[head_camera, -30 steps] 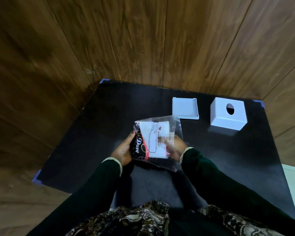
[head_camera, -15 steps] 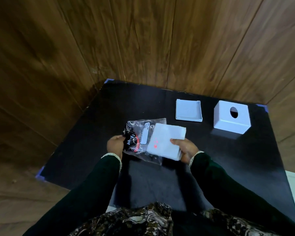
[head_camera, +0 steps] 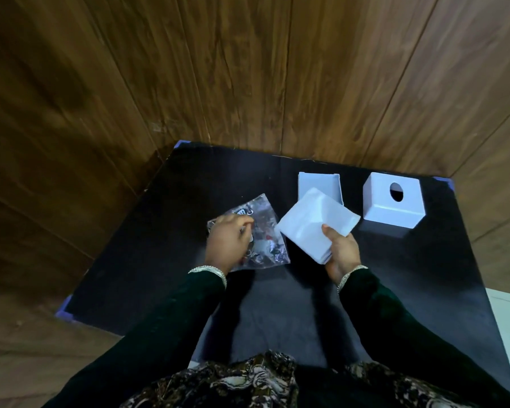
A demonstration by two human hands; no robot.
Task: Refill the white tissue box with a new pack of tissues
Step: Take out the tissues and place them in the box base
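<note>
Looking down from my head at a black mat (head_camera: 159, 260) laid on brown wooden floorboards (head_camera: 248, 69), which fill the upper half of the frame. My two arms in dark green sleeves reach up from the bottom edge, each wrist ringed by a pale beaded cuff. At centre right, my right hand (head_camera: 340, 250) grips a thick white stack of tissues (head_camera: 314, 222), thumb pressed on top and fingers curled beneath, holding it tilted above the mat. Just left of centre, my left hand (head_camera: 227, 238) is closed, palm down, on the clear plastic wrapper (head_camera: 264, 231), crumpled and printed with dark and red markings; I cannot tell whether the wrapper rests on the mat or is lifted slightly. The wrapper and the tissue stack sit just beside each other without overlapping. Behind the stack, toward the upper centre of the mat, lies the white tray-like base of the box (head_camera: 321, 185), partly covered by the far corner of the tissues. To its right, in the upper right of the mat, stands the white tissue box cover (head_camera: 393, 206), a cube with an oval hole on top, well apart from my hands
</note>
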